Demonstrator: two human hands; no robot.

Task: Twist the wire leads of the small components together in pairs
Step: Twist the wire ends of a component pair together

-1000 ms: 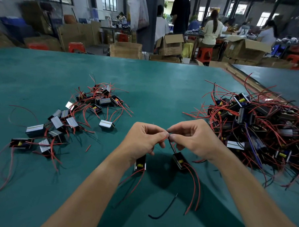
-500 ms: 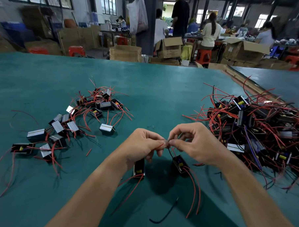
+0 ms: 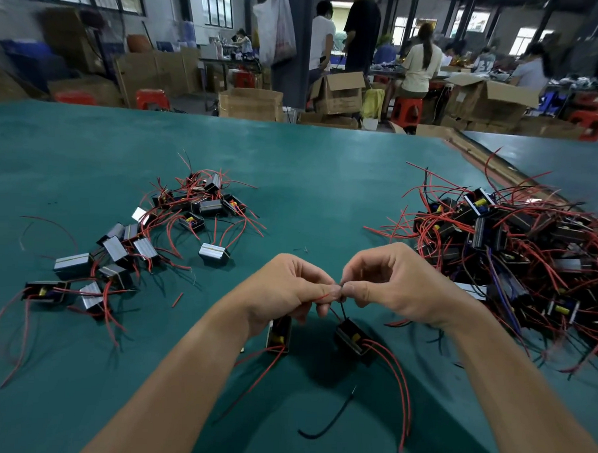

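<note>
So we're pinching the wire leads (image 3: 338,294) right where our two hands meet, low over the green table (image 3: 310,179). Our left hand (image 3: 288,287) is curled up, thumb and finger nipping a red lead. Our right hand (image 3: 401,285) is curled the same way on a dark one. The left component (image 3: 279,335) and the right component (image 3: 352,338) sit just below our hands, red tails trailing toward us. There's a big tangled pile (image 3: 516,249) off to the right and a smaller bunch (image 3: 136,239) to the left.
</note>
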